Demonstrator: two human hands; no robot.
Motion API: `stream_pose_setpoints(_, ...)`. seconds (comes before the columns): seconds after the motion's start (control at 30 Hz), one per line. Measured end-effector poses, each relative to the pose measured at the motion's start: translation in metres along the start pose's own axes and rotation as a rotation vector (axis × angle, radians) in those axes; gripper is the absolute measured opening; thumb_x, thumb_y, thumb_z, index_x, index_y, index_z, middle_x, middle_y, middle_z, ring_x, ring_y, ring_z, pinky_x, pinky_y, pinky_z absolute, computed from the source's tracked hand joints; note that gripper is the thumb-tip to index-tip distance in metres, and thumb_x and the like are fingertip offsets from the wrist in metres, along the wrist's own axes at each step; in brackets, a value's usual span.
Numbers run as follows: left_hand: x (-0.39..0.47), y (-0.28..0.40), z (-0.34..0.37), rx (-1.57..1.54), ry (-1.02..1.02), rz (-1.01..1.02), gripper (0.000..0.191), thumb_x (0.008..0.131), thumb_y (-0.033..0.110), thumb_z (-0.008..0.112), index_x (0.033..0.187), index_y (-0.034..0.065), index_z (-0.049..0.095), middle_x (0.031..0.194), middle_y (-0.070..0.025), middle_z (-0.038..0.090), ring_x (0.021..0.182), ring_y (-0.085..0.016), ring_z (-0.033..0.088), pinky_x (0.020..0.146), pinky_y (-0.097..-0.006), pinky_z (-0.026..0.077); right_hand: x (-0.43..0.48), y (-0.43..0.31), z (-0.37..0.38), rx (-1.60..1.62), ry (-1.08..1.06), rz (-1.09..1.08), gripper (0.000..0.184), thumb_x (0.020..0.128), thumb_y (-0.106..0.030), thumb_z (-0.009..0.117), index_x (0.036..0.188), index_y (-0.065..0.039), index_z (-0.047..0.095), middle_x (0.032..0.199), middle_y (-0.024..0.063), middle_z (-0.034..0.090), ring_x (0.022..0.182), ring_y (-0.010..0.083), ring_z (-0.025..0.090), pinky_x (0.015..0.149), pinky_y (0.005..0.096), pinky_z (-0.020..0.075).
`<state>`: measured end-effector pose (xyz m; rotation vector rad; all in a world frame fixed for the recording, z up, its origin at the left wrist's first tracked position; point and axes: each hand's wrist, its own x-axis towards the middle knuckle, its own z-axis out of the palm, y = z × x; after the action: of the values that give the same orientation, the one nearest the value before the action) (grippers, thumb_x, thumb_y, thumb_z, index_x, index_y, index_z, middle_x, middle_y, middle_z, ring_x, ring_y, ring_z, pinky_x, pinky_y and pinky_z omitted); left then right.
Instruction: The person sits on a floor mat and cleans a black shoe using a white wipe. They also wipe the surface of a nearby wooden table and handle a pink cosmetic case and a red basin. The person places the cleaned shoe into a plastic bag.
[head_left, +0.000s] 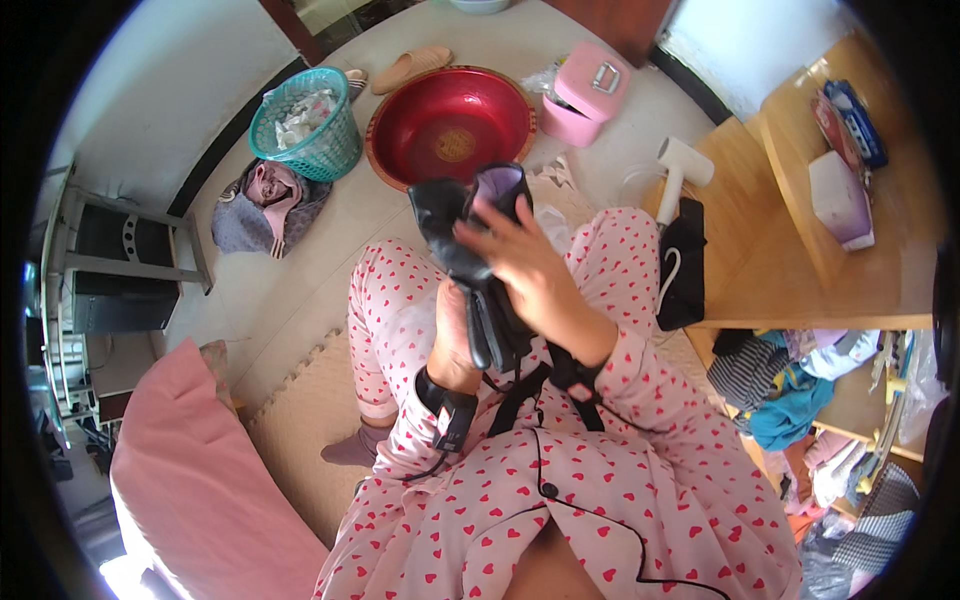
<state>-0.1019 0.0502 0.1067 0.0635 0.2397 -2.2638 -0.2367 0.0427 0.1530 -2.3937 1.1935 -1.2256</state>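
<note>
A pair of black leather-like gloves (491, 315) is held above my lap, fingers pointing towards my body and cuffs away. My left hand (452, 322) grips the gloves from the left, around their middle. On the right, my right hand (525, 270) lies against one cuff, its fingers spread at the opening, where a purple lining (498, 180) shows. Whether those fingers pinch the cuff is hard to tell. A black band with a small device sits on each wrist. Below the hands are my legs in pink heart-print pyjamas.
Ahead on the floor stand a red basin (480, 127), a teal basket (341, 142) and a pink lidded box (574, 120). A white hair dryer (675, 180) rests by the wooden shelf unit (742, 262) at right. A pink-covered bed edge (187, 465) is at left.
</note>
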Motion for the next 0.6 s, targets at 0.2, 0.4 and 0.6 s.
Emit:
stream_pose_setpoints(0.2, 0.014, 0.012, -0.02, 0.409, -0.138, 0.309, 0.054, 0.102, 0.039, 0.043, 0.146, 0.0087, 0.036, 0.153, -0.0096, 0.035, 0.144, -0.026, 0.03, 0.119, -0.044, 0.026, -0.069, -0.028, 0.003, 0.298, -0.208, 0.14, 0.047, 0.079, 0.013, 0.055, 0.121, -0.004, 0.065, 0.124, 0.0114, 0.064, 0.128, 0.0277, 0.054, 0.111, 0.0478, 0.0364)
stream_pose_setpoints(0.4, 0.011, 0.015, -0.023, 0.003, -0.035, 0.171, 0.054, 0.102, 0.04, 0.044, 0.141, 0.0025, 0.041, 0.137, -0.0152, 0.052, 0.125, -0.029, 0.051, 0.107, -0.0405, 0.043, -0.09, -0.014, -0.04, 1.076, -0.152, 0.626, 0.03, 0.101, -0.004, 0.045, 0.125, -0.004, 0.062, 0.084, 0.0054, 0.064, 0.084, 0.0148, 0.064, 0.077, 0.0286, 0.0521)
stream_pose_setpoints(0.6, 0.016, 0.025, -0.005, 0.19, 0.151, 0.093, 0.046, 0.102, 0.03, 0.043, 0.135, -0.0024, 0.045, 0.121, -0.0176, 0.06, 0.101, -0.032, 0.064, 0.085, -0.0423, 0.057, -0.089, 0.013, -0.06, 0.737, 0.022, 0.91, 0.042, 0.105, -0.032, 0.044, 0.13, -0.001, 0.058, 0.081, -0.0038, 0.057, 0.075, 0.0057, 0.052, 0.073, 0.0228, 0.044)
